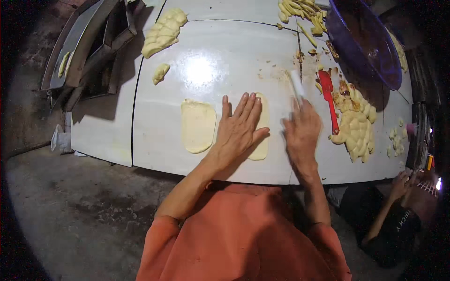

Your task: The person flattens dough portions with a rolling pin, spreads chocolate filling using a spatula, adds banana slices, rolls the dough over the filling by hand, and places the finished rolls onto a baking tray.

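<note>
My left hand (236,129) lies flat with fingers stretched out, over the left side of a flattened oblong piece of dough (261,140) and partly hiding it. Left of that hand is another thin, rounded-corner sheet of dough (198,126), flat on the table. My right hand (302,133) is closed around a white stick-shaped tool (296,85), which points away from me. Motion blurs the tool, so its exact kind is unclear. To the right of this hand, a red spatula (329,96) rests beside a cluster of dough pieces (355,129) with brown filling on them.
A big purple basin (368,42) stands at the back right beside dough strips (304,10). More dough (165,32) and a small lump (161,73) lie at the far left. Metal trays (77,42) lean at the left edge. Another person (389,220) is at the lower right.
</note>
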A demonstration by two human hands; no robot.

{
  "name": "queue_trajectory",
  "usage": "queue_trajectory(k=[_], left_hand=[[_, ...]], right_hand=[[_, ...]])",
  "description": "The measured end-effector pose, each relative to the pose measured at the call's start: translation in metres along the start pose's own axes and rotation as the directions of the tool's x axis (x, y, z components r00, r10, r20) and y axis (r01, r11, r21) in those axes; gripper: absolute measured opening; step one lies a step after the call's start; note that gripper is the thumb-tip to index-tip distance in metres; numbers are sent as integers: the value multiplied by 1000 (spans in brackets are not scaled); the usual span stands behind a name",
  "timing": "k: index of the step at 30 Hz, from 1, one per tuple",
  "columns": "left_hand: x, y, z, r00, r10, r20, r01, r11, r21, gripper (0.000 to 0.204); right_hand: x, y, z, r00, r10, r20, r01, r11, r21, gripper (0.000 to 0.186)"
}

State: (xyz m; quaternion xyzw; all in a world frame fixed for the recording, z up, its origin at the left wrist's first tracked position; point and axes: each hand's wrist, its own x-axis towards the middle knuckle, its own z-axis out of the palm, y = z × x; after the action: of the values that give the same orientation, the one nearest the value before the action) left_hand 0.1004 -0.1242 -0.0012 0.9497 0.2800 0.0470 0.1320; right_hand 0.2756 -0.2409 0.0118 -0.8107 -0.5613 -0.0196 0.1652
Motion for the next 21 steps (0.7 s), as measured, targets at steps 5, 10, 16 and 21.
queue_trajectory(k=[5,10,16,21], left_hand=[[13,-5,14,997,20,-81,-22,1000,-15,80],[3,-36,-7,996,72,49,-49,929,-368,76],[-57,-111,-35,988,-144,-60,146,989,21,67],[-91,-120,-34,977,-196,78,192,980,61,80]], right_hand=[[22,-26,36,933,-242,267,206,966,154,78],[32,-38,29,946,-181,269,115,963,243,76],[42,-114,35,882,-423,209,344,879,329,78],[51,-142,67,829,-485,278,412,866,283,84]])
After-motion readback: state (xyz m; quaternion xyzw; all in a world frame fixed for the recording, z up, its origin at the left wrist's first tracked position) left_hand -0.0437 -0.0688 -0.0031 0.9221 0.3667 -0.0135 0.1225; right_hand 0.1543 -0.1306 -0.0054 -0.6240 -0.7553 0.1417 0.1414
